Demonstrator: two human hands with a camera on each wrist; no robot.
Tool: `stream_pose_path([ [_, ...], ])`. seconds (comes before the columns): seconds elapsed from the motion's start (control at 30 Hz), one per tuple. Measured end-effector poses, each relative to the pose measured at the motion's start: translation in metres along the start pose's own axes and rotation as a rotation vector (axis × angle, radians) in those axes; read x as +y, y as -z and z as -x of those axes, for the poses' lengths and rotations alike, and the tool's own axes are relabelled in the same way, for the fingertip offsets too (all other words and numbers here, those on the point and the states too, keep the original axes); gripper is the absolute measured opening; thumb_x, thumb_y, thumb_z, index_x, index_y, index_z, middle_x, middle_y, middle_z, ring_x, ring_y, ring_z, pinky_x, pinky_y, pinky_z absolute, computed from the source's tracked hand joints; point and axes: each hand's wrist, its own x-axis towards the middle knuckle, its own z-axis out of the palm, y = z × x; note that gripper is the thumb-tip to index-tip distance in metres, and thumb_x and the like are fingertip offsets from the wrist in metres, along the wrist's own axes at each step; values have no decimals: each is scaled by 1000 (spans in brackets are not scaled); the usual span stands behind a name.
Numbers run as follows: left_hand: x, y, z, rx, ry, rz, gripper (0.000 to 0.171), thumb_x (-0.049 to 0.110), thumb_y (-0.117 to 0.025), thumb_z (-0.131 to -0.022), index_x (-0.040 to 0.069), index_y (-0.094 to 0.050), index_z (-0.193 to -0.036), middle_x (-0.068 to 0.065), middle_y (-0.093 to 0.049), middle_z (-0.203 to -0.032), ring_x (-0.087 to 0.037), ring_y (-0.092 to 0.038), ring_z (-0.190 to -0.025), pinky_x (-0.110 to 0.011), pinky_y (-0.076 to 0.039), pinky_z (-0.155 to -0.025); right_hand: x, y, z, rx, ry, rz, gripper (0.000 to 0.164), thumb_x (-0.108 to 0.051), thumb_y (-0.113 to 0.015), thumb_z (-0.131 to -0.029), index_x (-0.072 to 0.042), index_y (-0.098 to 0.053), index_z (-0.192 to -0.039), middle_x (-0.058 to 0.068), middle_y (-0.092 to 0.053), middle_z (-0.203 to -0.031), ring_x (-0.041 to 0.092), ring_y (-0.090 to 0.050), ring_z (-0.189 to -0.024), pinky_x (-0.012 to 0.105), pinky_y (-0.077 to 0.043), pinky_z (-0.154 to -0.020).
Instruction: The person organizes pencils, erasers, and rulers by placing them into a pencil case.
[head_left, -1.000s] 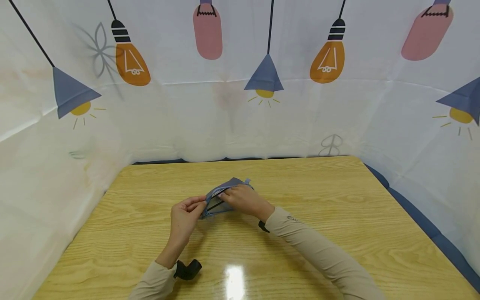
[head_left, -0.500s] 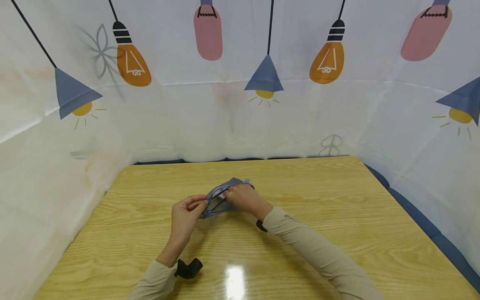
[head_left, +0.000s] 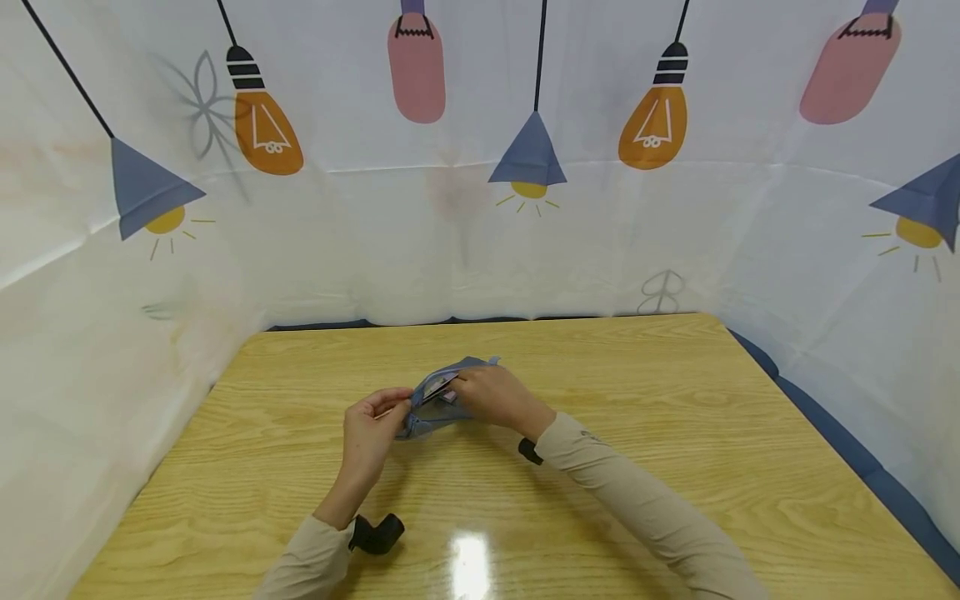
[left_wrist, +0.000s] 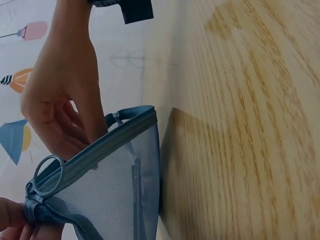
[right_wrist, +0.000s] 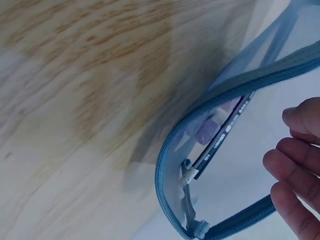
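Observation:
A blue mesh zip pouch (head_left: 433, 425) stands unzipped above the middle of the table. My left hand (head_left: 367, 437) pinches its near-left end, beside the ring-shaped zip pull (left_wrist: 63, 172) in the left wrist view. At the pouch's mouth is my right hand (head_left: 501, 400), its fingertips partly inside. In the right wrist view the right fingers (right_wrist: 295, 165) are loosely bent, with nothing visible between them and the thumb. A dark pencil (right_wrist: 222, 137) with pale lettering lies inside the pouch, next to a small purple block (right_wrist: 208, 131) whose kind is unclear.
The wood-grain table (head_left: 637, 467) extends on all sides of the pouch. A white curtain (head_left: 360, 242) printed with lamps and bulbs hangs behind and beside it. Each wrist wears a black camera, the left one (head_left: 377, 535) lying low over the tabletop.
The dark stick seen in the pouch's mouth has shifted, and its contents show more. My right hand has drawn slightly to the right. My left hand keeps its hold almost unmoved.

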Motion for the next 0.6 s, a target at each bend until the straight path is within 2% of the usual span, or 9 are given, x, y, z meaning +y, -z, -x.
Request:
stream_pose_path([
  [0.13,-2,-1,-5,-17,1,-19,16,1,-64,-92,-3,-71,-105,-13,-70,-99,-13,-65,-81,-20,-52,-58,4,1,5,-4,-21,-43,7,-12,-65,-93,-12,-72,-94,0,-66,-85,11,-63,-73,23,-53,-62],
  [0.27,-4,-2,-11,-27,-6,-6,17,1,-64,-92,-3,-71,-106,-15,-70,-100,-14,-65,-83,-20,-52,-60,8,4,12,-20,-50,-103,12,-10,-66,-92,-9,-72,-102,2,-67,-89,13,-65,-78,25,-54,-66],
  [0.33,-5,-3,-13,-38,-7,2,18,1,-64,-92,-3,-71,-108,-16,-69,-102,-14,-65,-85,-19,-53,-61,10,6,16,-13,-64,-145,11,-8,-65,-92,-8,-71,-101,3,-66,-88,13,-64,-78,25,-54,-65],
  [0.5,-7,-5,-20,-89,-18,-33,20,2,-63,-93,-2,-71,-111,-16,-67,-110,-18,-66,-93,-18,-52,-64,18,15,33,68,-85,-229,11,-4,-67,-89,-7,-70,-100,4,-66,-88,14,-63,-73,25,-52,-60],
  [0.6,-8,-5,-25,-122,-52,-82,19,0,-63,-93,-1,-71,-110,-16,-67,-112,-24,-65,-98,-19,-52,-65,25,21,45,134,-94,-248,15,-3,-70,-87,-7,-70,-102,4,-67,-90,14,-62,-71,25,-52,-59],
])
